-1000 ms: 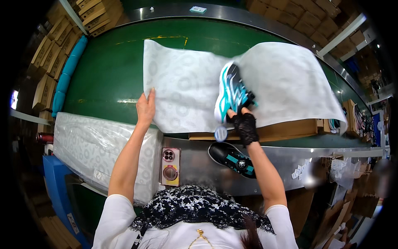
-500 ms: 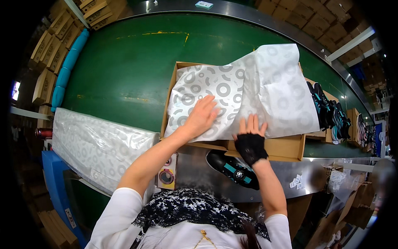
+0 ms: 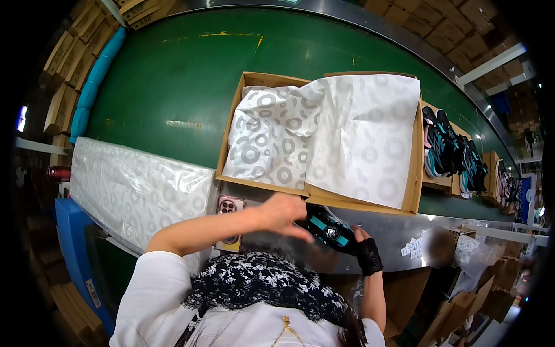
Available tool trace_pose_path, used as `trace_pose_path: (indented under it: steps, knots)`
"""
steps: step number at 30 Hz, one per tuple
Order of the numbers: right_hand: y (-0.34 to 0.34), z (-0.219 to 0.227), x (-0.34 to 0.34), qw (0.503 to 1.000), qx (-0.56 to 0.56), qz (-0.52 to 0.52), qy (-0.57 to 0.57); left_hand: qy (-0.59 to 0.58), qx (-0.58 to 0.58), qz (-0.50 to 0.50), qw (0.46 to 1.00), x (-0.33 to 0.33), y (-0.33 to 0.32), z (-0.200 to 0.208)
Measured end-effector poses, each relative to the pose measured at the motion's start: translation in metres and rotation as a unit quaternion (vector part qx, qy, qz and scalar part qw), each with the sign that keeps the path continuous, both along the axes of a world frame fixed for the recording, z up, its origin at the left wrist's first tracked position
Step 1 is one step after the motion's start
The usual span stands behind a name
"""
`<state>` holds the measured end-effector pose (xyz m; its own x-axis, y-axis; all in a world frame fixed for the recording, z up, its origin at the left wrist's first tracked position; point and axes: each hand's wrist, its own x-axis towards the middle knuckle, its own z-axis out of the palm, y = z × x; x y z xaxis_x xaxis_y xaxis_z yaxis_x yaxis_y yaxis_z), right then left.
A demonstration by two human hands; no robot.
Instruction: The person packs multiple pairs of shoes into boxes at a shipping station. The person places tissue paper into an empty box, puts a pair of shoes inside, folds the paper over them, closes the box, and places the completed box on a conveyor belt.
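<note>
A black shoe with teal straps and a round dial (image 3: 331,232) is at the metal ledge in front of me, close to the near wall of the box. My right hand (image 3: 366,250), in a black fingerless glove, grips its right end; part of those fingers is hidden behind the shoe. At the shoe's left end hovers my left hand (image 3: 281,214), thumb held apart from bent fingers, with nothing visible in it. Just beyond lies an open cardboard box (image 3: 417,173), lined with patterned tissue paper (image 3: 358,139) that spreads across both halves.
A plastic-wrapped stack of patterned paper (image 3: 139,191) lies left. Between it and the shoe is a phone-like item with round lenses (image 3: 230,206). More boxes with black and teal shoes (image 3: 442,144) line the green belt (image 3: 173,81) at right. Small white labels (image 3: 412,248) sit on the ledge.
Both hands have come off the tissue paper and back toward me, the right one taking hold of the shoe. The paper now lies lower within the box, which has shifted slightly.
</note>
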<state>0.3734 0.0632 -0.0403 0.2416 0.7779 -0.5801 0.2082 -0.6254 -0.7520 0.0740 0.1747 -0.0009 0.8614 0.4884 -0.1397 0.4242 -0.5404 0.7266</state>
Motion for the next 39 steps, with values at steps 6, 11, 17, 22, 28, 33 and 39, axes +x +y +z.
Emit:
trace_pose_path:
  steps: [6, 11, 17, 22, 28, 33, 39]
  knots:
    - [0.030, 0.067, -0.050, 0.949, -0.046, 0.126, 0.284, -0.154, -0.196, 0.148, 0.957, -0.015, -0.011, -0.009]
    - [0.051, 0.088, -0.080, 0.879, 0.045, 0.087, 0.467, -0.283, -0.390, 0.349, 0.804, -0.046, -0.005, 0.067]
    - [0.049, 0.062, -0.079, 0.895, 0.024, 0.173, 0.410, -0.314, -0.307, 0.420, 0.794, -0.065, 0.027, 0.048]
    - [0.042, 0.046, -0.079, 0.932, -0.035, 0.177, 0.314, -0.324, -0.266, 0.592, 0.689, -0.053, 0.082, -0.006]
    - [0.038, 0.009, -0.099, 0.960, 0.106, 0.095, 0.242, -0.186, -0.471, 0.585, 0.634, -0.004, 0.122, -0.095]
    - [0.078, 0.032, -0.149, 0.957, 0.176, -0.194, 0.121, -0.168, -0.551, 0.410, 0.707, -0.002, 0.099, -0.054]
    - [0.101, -0.008, -0.137, 0.837, 0.370, 0.180, -0.360, -0.325, -0.156, 0.682, 0.637, -0.103, 0.076, -0.025]
